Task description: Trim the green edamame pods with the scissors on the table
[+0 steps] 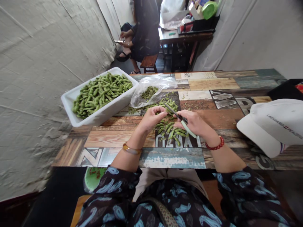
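Note:
My right hand grips a pair of scissors with pale green handles, its dark blades pointing up and left over the table. Just left of the blades, my left hand is closed in a pinch; whatever its fingertips hold is too small or hidden to make out. Beneath and between both hands lies a loose pile of green edamame pods. Behind my left hand, a clear plastic bag lies open with small green trimmings in it.
A white plastic tub heaped with edamame stands at the left by the wall. On the right of the patterned table sits a white cap. Beyond the table a person sits on a wooden stool.

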Tool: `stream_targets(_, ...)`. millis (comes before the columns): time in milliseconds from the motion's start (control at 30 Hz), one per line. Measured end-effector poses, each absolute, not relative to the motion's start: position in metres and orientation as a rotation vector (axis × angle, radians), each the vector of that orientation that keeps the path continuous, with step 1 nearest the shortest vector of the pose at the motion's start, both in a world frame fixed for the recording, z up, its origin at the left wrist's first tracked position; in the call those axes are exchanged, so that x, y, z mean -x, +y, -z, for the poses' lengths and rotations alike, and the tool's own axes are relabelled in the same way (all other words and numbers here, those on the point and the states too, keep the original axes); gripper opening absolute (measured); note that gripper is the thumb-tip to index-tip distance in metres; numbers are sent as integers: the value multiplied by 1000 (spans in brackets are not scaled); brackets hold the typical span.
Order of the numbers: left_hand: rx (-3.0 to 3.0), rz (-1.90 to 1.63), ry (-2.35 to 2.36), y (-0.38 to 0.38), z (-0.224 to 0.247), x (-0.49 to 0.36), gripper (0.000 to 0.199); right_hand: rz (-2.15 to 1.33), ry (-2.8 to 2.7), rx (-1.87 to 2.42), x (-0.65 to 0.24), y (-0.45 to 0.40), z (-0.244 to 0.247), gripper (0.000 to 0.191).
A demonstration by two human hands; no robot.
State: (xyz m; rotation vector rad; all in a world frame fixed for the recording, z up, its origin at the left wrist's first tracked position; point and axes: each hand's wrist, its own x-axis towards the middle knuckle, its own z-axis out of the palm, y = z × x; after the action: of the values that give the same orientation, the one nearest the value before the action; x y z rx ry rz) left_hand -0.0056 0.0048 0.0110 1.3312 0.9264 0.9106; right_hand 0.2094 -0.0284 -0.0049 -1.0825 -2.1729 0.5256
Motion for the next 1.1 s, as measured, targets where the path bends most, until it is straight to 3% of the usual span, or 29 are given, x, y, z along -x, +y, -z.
stream_targets(267,-1179,-994,910,6,-9,4,30,-449,-1980,1200,-211,-25,3,36)
stream_targets(633,-1018,-1016,808,8,-3,3,38,-326,-2236,1077,-207,-28,13,51)
stream_targets(900,-1083,-985,842,7,2,2,35,-240,-2247,1071,-205,-29,4,42)
stream_targets(1100,-1150,-981,832,6,3,4,31,-259,-2223,1056,-205,-29,6,49)
